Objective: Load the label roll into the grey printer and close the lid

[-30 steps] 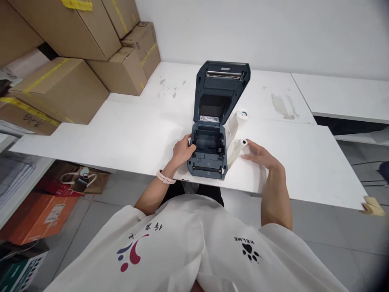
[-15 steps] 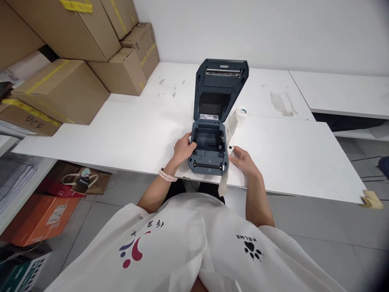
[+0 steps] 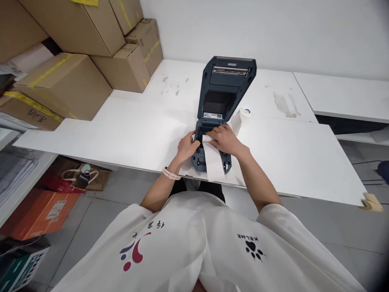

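A dark grey label printer (image 3: 228, 86) stands on the white table with its lid raised. My left hand (image 3: 186, 147) grips the left rim of the printer's base, thumb over the edge. In my right hand (image 3: 225, 140) is a small white paper roll (image 3: 208, 138), held inside the open bay. From the roll a loose strip of paper (image 3: 214, 163) hangs over the printer's front towards the table edge. Behind my right hand, another white roll (image 3: 244, 115) lies on the table with its paper partly unwound. My fingers cover the roll's right end.
Cardboard boxes (image 3: 71, 85) with yellow tape are piled at the left end of the white table (image 3: 146, 134). A white wall runs behind. An orange box (image 3: 39, 215) sits low on the left, and the right table corner has a tan guard (image 3: 371, 202).
My right hand has brought the small paper roll from the table beside the printer into its open bay. The loose strip now lies across the printer's front. My left hand stays on the rim.
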Demonstrator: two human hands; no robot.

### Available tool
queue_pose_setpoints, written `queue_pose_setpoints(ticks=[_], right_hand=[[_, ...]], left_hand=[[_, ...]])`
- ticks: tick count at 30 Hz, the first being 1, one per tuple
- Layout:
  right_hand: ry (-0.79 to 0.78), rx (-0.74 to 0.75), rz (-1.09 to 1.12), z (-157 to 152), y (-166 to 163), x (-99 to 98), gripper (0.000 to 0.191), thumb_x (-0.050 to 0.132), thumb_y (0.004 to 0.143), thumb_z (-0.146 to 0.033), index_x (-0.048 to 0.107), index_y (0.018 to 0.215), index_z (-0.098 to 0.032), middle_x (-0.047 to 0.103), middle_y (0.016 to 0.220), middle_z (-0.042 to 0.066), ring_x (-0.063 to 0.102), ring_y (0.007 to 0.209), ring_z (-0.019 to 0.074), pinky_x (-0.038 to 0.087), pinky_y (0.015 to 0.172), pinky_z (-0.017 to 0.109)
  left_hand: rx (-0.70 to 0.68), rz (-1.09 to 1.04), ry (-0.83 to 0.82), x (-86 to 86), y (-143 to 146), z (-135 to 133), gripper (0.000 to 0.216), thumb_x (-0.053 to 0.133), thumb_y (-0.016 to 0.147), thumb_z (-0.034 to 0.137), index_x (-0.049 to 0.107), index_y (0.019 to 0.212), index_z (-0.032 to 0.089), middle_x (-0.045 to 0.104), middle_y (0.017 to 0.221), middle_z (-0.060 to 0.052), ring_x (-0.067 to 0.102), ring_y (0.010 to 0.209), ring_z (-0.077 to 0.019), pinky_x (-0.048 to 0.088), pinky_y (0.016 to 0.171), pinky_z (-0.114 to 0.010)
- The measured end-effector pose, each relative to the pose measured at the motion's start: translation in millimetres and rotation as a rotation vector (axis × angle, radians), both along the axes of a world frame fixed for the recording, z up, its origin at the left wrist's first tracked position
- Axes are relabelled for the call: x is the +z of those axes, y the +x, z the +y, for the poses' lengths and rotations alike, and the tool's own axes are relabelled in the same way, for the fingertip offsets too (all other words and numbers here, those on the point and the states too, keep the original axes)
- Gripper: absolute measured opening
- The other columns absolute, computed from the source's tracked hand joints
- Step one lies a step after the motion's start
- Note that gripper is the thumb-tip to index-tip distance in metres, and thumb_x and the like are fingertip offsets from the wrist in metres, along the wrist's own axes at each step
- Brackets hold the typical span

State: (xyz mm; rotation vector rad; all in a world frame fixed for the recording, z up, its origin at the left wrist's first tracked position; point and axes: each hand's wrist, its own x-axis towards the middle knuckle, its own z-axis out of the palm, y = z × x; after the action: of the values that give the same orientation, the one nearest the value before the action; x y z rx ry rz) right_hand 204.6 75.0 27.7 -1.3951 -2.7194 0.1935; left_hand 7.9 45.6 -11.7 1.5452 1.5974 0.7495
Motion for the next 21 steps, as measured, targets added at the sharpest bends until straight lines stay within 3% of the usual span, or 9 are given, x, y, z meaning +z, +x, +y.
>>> queue_pose_setpoints(ticks=[3, 6, 9, 13, 21], right_hand=[[0.060, -0.017, 0.135, -26.2, 2.4, -9.4, 0.040, 0.050, 0.100, -0.028, 0.069, 0.134, -0.019, 0.071, 0.129, 0.014, 0.060, 0.121, 0.0350, 0.041, 0.111, 0.055], [0.077, -0.022, 0.325, -66.1, 11.0, -13.9, 0.035, 0.048, 0.104, -0.035, 0.074, 0.126, -0.025, 0.073, 0.128, 0.010, 0.063, 0.115, 0.0316, 0.048, 0.102, 0.053], [0.053, -0.027, 0.410, -94.3, 14.2, -18.1, 0.034, 0.046, 0.106, -0.035, 0.075, 0.123, -0.028, 0.073, 0.134, 0.007, 0.064, 0.115, 0.0301, 0.051, 0.100, 0.052], [0.037, -0.031, 0.449, -101.3, 14.4, -22.0, 0.035, 0.043, 0.107, -0.032, 0.074, 0.124, -0.028, 0.072, 0.138, 0.006, 0.064, 0.120, 0.0292, 0.052, 0.099, 0.051], [0.105, -0.035, 0.306, -100.7, 6.9, -21.3, 0.043, 0.044, 0.106, -0.045, 0.069, 0.134, -0.025, 0.069, 0.136, 0.010, 0.060, 0.117, 0.0325, 0.049, 0.100, 0.052]], left_hand=[[0.023, -0.035, 0.001, -2.9, 0.3, -0.4, 0.064, 0.055, 0.083, 0.029, 0.057, 0.145, 0.017, 0.055, 0.072, 0.001, 0.052, 0.067, -0.0171, 0.036, 0.062, -0.030], [0.040, -0.070, -0.004, -6.9, 1.1, -1.4, 0.065, 0.060, 0.084, 0.037, 0.055, 0.146, 0.019, 0.058, 0.078, 0.000, 0.054, 0.070, -0.0173, 0.038, 0.063, -0.030], [0.061, -0.104, -0.009, -11.7, 2.4, -1.4, 0.064, 0.063, 0.085, 0.042, 0.056, 0.146, 0.022, 0.067, 0.102, -0.006, 0.061, 0.085, -0.0193, 0.046, 0.072, -0.031], [0.045, -0.206, -0.013, -16.5, 3.4, 0.4, 0.066, 0.064, 0.085, 0.039, 0.053, 0.148, 0.021, 0.060, 0.141, -0.013, 0.062, 0.117, -0.0247, 0.051, 0.091, -0.033], [0.011, -0.212, 0.022, -13.3, 3.9, -1.4, 0.060, 0.061, 0.086, 0.032, 0.056, 0.145, 0.021, 0.066, 0.138, -0.014, 0.064, 0.118, -0.0267, 0.054, 0.096, -0.039]])
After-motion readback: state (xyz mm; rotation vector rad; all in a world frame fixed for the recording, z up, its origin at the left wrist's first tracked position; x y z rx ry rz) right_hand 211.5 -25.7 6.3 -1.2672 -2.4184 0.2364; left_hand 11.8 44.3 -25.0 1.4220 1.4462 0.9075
